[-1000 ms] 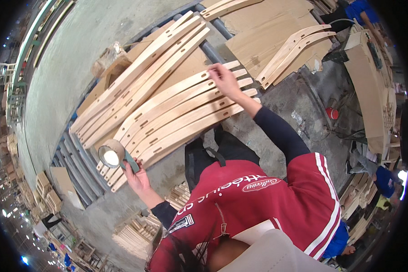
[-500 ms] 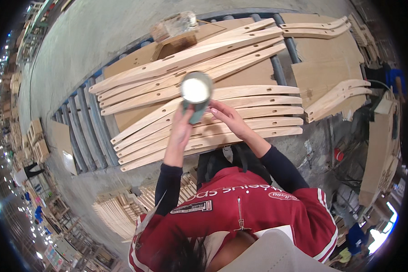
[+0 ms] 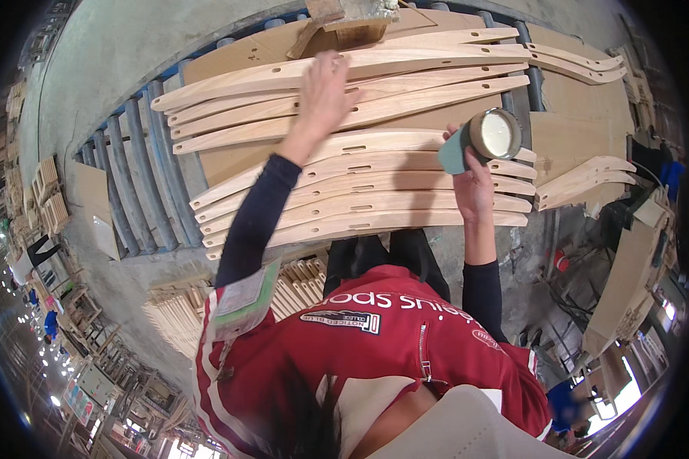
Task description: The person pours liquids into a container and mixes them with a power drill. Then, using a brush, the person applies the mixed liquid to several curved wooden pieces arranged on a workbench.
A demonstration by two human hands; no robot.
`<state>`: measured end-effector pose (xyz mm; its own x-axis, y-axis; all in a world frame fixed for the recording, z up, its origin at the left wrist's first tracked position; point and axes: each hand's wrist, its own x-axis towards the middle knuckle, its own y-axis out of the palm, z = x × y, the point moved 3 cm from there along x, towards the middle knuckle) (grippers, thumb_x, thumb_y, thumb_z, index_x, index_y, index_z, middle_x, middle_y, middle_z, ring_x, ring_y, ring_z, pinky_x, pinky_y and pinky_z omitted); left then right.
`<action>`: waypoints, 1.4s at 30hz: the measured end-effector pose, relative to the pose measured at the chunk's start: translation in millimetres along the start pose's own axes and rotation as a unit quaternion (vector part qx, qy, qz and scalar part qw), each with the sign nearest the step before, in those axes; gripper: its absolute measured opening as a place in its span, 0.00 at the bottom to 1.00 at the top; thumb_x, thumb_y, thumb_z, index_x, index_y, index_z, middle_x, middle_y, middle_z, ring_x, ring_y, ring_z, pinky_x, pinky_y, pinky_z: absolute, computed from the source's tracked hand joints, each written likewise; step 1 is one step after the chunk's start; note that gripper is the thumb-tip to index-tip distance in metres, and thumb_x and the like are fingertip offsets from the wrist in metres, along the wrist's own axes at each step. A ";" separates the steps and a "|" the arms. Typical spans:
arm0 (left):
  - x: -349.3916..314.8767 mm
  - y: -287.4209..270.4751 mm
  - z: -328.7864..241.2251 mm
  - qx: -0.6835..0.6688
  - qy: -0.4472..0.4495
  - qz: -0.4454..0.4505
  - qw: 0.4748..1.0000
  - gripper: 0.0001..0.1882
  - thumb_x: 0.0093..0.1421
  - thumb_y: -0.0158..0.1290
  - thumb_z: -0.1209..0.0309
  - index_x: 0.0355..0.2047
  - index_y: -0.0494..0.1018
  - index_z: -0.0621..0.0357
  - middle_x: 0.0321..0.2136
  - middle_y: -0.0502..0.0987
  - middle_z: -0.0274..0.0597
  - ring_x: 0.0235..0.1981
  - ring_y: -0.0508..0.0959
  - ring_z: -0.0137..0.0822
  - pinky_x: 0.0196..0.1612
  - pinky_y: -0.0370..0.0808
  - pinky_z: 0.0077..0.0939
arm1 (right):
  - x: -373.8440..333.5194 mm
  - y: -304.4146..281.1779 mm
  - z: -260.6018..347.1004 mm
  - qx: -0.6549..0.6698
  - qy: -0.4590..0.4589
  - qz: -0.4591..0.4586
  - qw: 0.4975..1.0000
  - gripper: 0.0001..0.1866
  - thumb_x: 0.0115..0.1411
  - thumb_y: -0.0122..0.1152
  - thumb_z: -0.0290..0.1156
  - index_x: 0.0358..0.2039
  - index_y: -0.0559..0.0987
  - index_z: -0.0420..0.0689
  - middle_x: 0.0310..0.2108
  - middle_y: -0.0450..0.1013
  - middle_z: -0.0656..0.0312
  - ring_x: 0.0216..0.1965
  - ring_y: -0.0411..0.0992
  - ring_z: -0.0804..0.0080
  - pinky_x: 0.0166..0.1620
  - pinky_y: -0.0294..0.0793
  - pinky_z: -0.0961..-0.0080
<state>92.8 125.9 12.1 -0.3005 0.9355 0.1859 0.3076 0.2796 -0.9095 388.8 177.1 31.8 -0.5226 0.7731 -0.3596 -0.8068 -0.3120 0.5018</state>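
Observation:
My right hand [image 3: 475,180] holds a round container [image 3: 478,138] with a shiny rim and white contents [image 3: 497,135]. A teal piece [image 3: 453,153] sits at the container's side, within the same grasp; its kind is unclear. Beneath them lie several curved, slotted wooden slats [image 3: 367,205], fanned side by side. My left hand [image 3: 325,96] reaches over the farther group of slats [image 3: 413,80], its fingers over the far slat and its thumb spread away. Whether the fingertips press on the wood cannot be made out.
Cardboard [image 3: 578,92] covers part of a roller conveyor [image 3: 159,157]. A worn block [image 3: 360,30] stands at the far edge. Curved slat pairs lie right, at the back [image 3: 574,63] and nearer [image 3: 586,182]. Stacked wood pieces [image 3: 180,314] stand on the floor, lower left.
My left hand has let go of the teal piece and moved to the far slats. My right hand has carried the container and teal piece rightward. The view has shifted.

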 end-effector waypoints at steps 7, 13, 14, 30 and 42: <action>31.3 25.8 66.7 0.075 0.008 0.157 0.985 0.32 0.51 0.62 0.51 0.49 0.69 0.58 0.45 0.74 0.48 0.53 0.72 0.47 0.61 0.58 0.63 | -13.0 -4.8 15.4 0.013 -0.011 -0.054 0.998 0.26 0.68 0.47 0.31 0.65 0.60 0.42 0.63 0.63 0.55 0.65 0.59 0.60 0.66 0.58 0.68; 48.7 32.4 70.9 0.026 0.008 0.241 0.970 0.36 0.48 0.63 0.50 0.51 0.68 0.59 0.45 0.76 0.53 0.49 0.75 0.51 0.53 0.69 0.45 | -22.0 -9.1 16.0 0.003 -0.016 -0.066 0.998 0.26 0.68 0.47 0.31 0.65 0.60 0.42 0.63 0.64 0.56 0.65 0.60 0.62 0.65 0.61 0.69; 51.5 33.3 72.2 0.019 0.009 0.256 0.966 0.37 0.47 0.63 0.50 0.52 0.68 0.59 0.44 0.76 0.54 0.49 0.75 0.51 0.51 0.71 0.44 | -23.4 -7.4 16.9 0.002 -0.018 -0.067 0.998 0.26 0.68 0.47 0.32 0.65 0.60 0.42 0.63 0.64 0.56 0.65 0.61 0.63 0.65 0.61 0.69; 40.7 36.2 59.1 0.037 0.030 0.211 0.976 0.35 0.48 0.64 0.51 0.52 0.69 0.57 0.50 0.74 0.50 0.51 0.74 0.50 0.51 0.73 0.41 | -48.0 -17.8 24.2 0.018 -0.048 -0.101 0.994 0.26 0.68 0.45 0.30 0.66 0.59 0.42 0.62 0.64 0.54 0.64 0.61 0.61 0.65 0.62 0.68; 8.4 41.0 47.8 -0.026 0.119 0.078 0.989 0.28 0.47 0.64 0.54 0.43 0.74 0.60 0.51 0.73 0.44 0.54 0.70 0.45 0.55 0.68 0.38 | -57.6 -31.7 32.0 0.032 -0.060 -0.125 0.990 0.27 0.68 0.46 0.31 0.66 0.57 0.42 0.65 0.61 0.53 0.65 0.59 0.61 0.66 0.59 0.68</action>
<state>59.7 134.8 -41.4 -0.0264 0.9909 0.1318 0.3823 0.1318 -0.9146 453.3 160.1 61.8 -0.2698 0.8831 -0.3838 -0.8850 -0.0704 0.4602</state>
